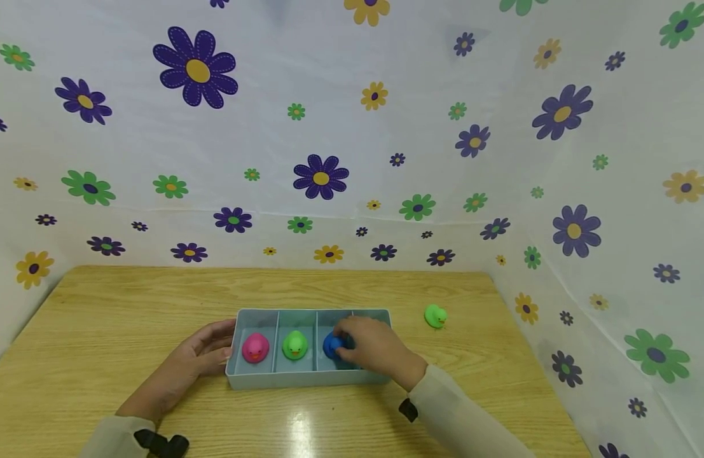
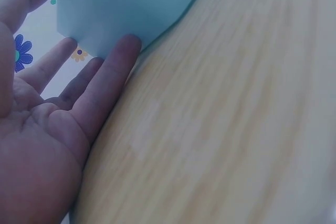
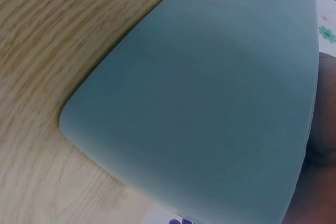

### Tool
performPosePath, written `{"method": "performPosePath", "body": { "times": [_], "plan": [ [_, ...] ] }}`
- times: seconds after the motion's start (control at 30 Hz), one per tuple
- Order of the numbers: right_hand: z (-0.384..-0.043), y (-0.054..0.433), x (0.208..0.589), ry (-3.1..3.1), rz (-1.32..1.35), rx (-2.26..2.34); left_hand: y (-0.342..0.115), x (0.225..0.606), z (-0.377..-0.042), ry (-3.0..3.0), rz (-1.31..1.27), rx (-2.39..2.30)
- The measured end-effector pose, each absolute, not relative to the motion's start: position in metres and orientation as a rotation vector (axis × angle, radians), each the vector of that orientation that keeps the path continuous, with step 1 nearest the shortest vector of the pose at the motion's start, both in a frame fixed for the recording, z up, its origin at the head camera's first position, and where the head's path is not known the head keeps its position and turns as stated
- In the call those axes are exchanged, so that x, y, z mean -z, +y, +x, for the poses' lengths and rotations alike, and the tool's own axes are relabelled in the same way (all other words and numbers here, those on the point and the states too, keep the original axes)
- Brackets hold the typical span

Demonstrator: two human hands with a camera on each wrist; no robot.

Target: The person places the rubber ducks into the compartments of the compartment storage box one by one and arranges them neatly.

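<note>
A grey-blue divided box (image 1: 283,380) stands on the table. From the left, its compartments hold a pink toy duck (image 1: 255,348), a green toy duck (image 1: 295,345) and a blue toy duck (image 1: 330,345). My right hand (image 1: 380,348) reaches over the box's right part and pinches the blue duck, partly covering it. At the left end, my left hand (image 1: 194,356) rests its fingertips (image 2: 129,43) against the box's outer wall, fingers extended. The right wrist view is mostly filled by the box's wall (image 3: 194,98), which hides the duck.
Another green toy duck (image 1: 435,316) sits on the wooden table (image 1: 157,292), right of the box and behind the right hand. A white cloth with printed flowers (image 1: 260,146) hangs behind the table and along its right side.
</note>
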State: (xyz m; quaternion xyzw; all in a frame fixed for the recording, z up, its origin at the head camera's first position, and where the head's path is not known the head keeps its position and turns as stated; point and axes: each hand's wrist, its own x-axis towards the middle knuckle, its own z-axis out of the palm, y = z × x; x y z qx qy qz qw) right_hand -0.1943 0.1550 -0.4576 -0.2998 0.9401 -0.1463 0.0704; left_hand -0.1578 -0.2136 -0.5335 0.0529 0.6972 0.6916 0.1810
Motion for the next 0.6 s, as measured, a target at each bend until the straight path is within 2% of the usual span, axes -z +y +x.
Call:
{"method": "performPosePath", "body": {
  "times": [0.27, 0.6],
  "plan": [
    [-0.191, 0.157, 0.453, 2.836, -0.897, 0.446, -0.213, 0.535, -0.16, 1.983, 0.122, -1.946],
    [-0.192, 0.182, 0.445, 2.873, -0.93, 0.713, -0.214, 0.534, -0.159, 1.983, 0.11, -1.942]
  ]
}}
